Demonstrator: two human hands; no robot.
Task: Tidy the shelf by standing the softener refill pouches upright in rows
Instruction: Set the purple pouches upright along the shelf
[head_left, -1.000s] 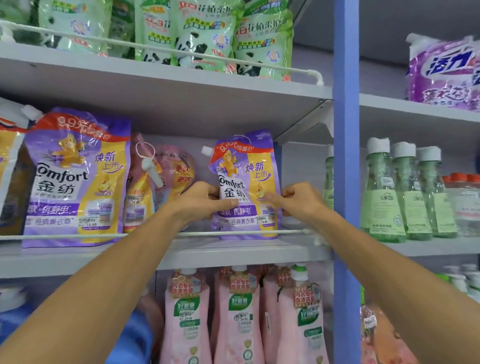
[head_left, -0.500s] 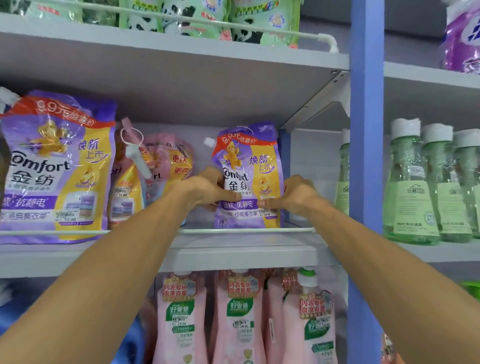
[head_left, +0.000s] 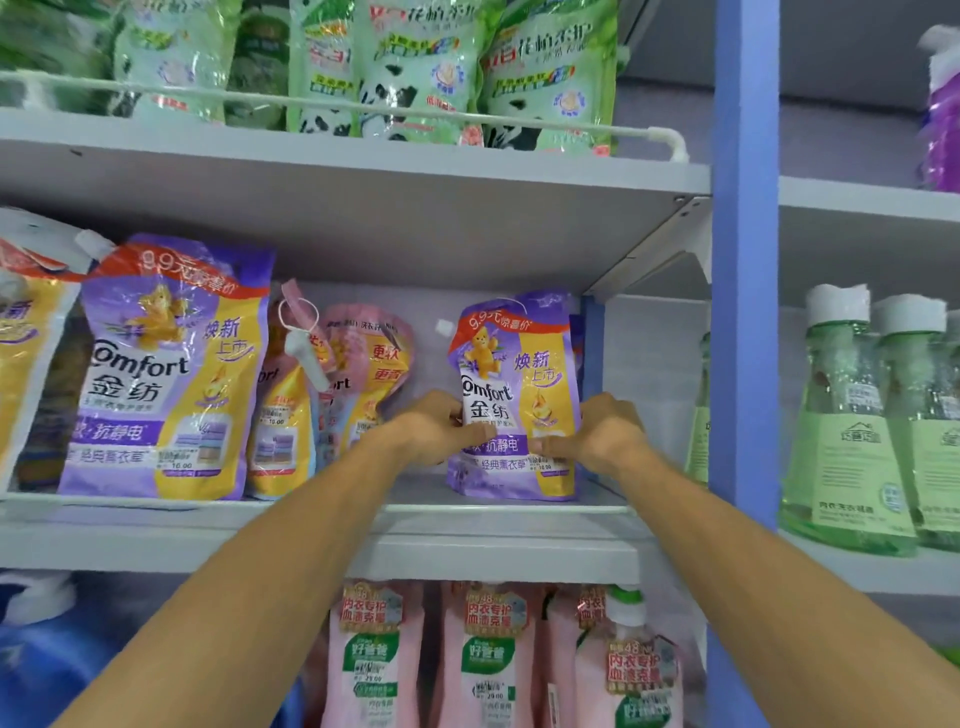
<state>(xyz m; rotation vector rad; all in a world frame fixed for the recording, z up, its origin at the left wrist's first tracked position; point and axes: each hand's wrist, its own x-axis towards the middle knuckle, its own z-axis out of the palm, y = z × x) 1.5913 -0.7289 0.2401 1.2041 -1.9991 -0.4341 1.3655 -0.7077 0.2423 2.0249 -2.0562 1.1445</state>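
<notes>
Stocking the softener aisle: a person's left hand (head_left: 434, 428) and right hand (head_left: 605, 436) grip a small purple pouch (head_left: 519, 384) from either side, thumbs pressed on its front and the other fingers curled round its edges. The pouch stands upright at the right end of the middle shelf (head_left: 467, 551), set back from the front edge and just beside the blue post (head_left: 745, 312). Across a gap to its left, two pink pouches (head_left: 363, 384) lean together, one with its white spout tilted forward. Left of them, a larger purple pouch (head_left: 166, 364) stands upright near the shelf front. Green pouches (head_left: 415, 62) fill the shelf above and pink bottles (head_left: 488, 660) the shelf below. Green bottles (head_left: 841, 431) line the shelf to the right of the post.
</notes>
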